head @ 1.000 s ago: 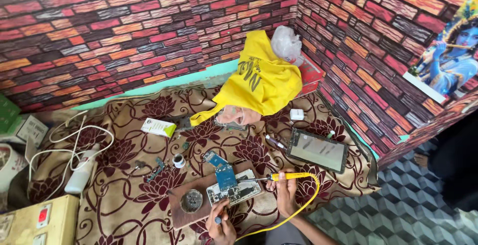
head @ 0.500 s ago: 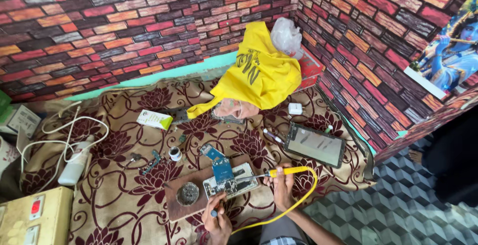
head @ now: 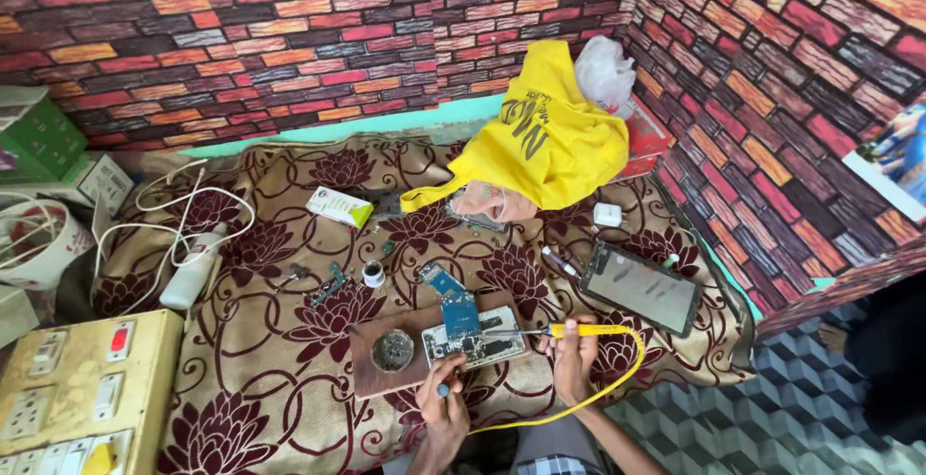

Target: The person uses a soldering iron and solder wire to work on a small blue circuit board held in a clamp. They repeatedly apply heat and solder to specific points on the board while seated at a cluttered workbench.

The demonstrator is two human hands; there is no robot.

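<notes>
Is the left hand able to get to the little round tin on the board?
Probably yes. The left hand sits at the board's near edge, just beside the round tin, with nothing between them. It does hold a small tool, so it might need to put that down first.

You face two brick-pattern walls meeting in a corner. Floral cloth covers the surface. Grey geometric floor lies at right. Light is even.
</notes>
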